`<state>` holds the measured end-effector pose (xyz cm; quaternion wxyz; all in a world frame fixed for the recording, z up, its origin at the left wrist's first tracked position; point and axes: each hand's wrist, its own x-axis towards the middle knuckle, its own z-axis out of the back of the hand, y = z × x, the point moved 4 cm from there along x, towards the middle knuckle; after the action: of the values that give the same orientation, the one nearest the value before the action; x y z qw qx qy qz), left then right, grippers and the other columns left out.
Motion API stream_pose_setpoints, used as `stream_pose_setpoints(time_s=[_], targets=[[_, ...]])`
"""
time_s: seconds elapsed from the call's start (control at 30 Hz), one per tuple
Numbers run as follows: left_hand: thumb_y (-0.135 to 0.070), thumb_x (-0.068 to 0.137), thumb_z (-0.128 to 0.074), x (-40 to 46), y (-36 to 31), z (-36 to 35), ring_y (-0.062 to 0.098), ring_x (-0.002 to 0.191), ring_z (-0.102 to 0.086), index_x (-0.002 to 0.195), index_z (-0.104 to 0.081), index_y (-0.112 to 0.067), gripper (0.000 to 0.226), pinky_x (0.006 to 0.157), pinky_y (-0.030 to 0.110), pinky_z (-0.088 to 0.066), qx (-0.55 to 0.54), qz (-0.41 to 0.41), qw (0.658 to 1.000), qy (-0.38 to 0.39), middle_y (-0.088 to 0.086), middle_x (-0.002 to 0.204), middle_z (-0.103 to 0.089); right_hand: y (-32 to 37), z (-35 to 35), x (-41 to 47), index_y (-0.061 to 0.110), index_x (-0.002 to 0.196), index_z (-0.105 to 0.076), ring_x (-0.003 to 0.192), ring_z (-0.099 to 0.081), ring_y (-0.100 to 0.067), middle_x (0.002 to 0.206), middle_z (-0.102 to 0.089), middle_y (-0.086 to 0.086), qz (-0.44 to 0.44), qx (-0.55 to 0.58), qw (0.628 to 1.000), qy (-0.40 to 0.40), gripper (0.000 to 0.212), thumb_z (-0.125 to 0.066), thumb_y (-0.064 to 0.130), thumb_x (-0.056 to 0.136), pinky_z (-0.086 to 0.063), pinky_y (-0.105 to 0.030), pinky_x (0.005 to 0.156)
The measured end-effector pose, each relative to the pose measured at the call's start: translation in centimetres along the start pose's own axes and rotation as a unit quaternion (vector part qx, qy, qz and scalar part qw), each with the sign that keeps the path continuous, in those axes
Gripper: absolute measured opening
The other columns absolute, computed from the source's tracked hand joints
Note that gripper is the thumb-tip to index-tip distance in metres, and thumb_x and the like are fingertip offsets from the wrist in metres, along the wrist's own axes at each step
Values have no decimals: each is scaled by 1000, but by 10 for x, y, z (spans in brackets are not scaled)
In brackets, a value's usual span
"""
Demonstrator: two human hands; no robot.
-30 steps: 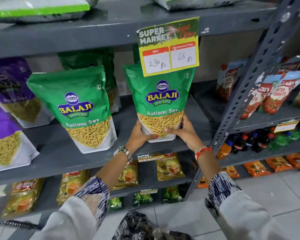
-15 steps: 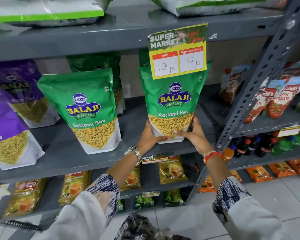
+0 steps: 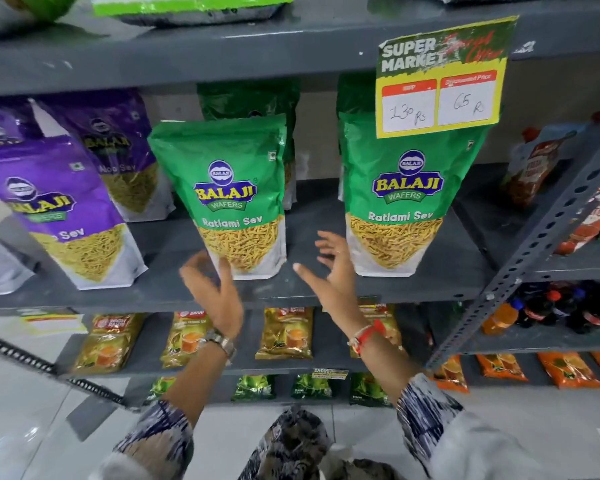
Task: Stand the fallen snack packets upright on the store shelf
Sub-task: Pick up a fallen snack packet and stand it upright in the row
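Two green Balaji Ratlami Sev packets stand upright on the grey shelf (image 3: 326, 289). The right green packet (image 3: 406, 188) stands under the price sign, free of both hands. The middle green packet (image 3: 229, 192) stands to its left. My left hand (image 3: 215, 292) is open at that packet's lower left corner, fingers spread. My right hand (image 3: 333, 271) is open in the gap between the two green packets and holds nothing. Purple Aloo Sev packets (image 3: 59, 209) stand upright at the left.
A yellow price sign (image 3: 440, 77) hangs from the shelf above. A slotted grey upright (image 3: 534, 251) rises at the right, with ketchup pouches (image 3: 537, 168) and drink bottles (image 3: 551, 310) beyond it. Tea packets (image 3: 284, 334) lie on the lower shelf. More green packets stand behind.
Both hands have let go of the right green packet, which now stands alone. They moved left toward the middle green packet, fingers spread. The view shifted left.
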<state>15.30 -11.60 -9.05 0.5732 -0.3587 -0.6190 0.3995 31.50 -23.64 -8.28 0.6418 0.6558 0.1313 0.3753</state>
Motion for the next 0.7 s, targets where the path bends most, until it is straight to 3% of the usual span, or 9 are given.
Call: stream_pose_setpoints(time_s=[0.03,0.1,0.2,0.27,0.4,0.6,0.7], targets=[[-16,90,-51,16,7,3,25,111,-46,123,-42,1,38,92,19,-40,-12,47,999,-1,11,122,-45,-1,-14,6,19,128,-44,115,-50,-14,127,-50,-8,-19,8,999,26,65,-78,16,73,-45,-29,97],[-20,95,-43,45,19,2,22,131,-35,140,-28,-9,49,110,30,-31,-42,141,988,41,10,146,-32,-8,-37,20,16,136,-37,123,-44,-16,139,-43,-9,-73,23,995,64,77,-80,15,71,-41,-34,103],[-36,99,-26,63,26,-10,21,138,-32,145,-20,-22,48,113,33,-27,-91,245,956,134,3,154,-27,-19,-61,37,12,145,-24,139,-31,-24,151,-32,-10,-132,16,986,100,97,-82,24,68,-31,-45,114],[-41,99,-20,60,24,-18,21,135,-38,143,-28,-22,49,115,38,-27,-96,244,944,201,4,149,-36,-23,-70,40,11,145,-22,140,-31,-25,151,-33,-10,-144,13,981,132,97,-81,25,69,-31,-46,114],[-37,100,-21,52,24,-23,28,133,-42,142,-31,-18,47,111,54,-33,-109,229,937,238,13,147,-41,-25,-65,38,13,135,-32,131,-41,-23,134,-44,-6,-123,3,982,141,80,-80,14,71,-36,-38,109],[-53,86,-31,45,18,-21,27,131,-46,141,-31,-23,62,106,54,-40,-67,221,931,282,10,146,-43,-23,-54,36,10,135,-31,132,-41,-27,139,-43,-14,-129,1,982,138,82,-81,13,69,-36,-39,110],[-52,91,-32,45,19,-16,21,132,-43,138,-36,-26,54,110,51,-35,-52,207,942,261,4,147,-42,-19,-53,29,13,138,-30,133,-41,-26,141,-43,-11,-132,-6,987,89,95,-84,31,62,-37,-45,111]])
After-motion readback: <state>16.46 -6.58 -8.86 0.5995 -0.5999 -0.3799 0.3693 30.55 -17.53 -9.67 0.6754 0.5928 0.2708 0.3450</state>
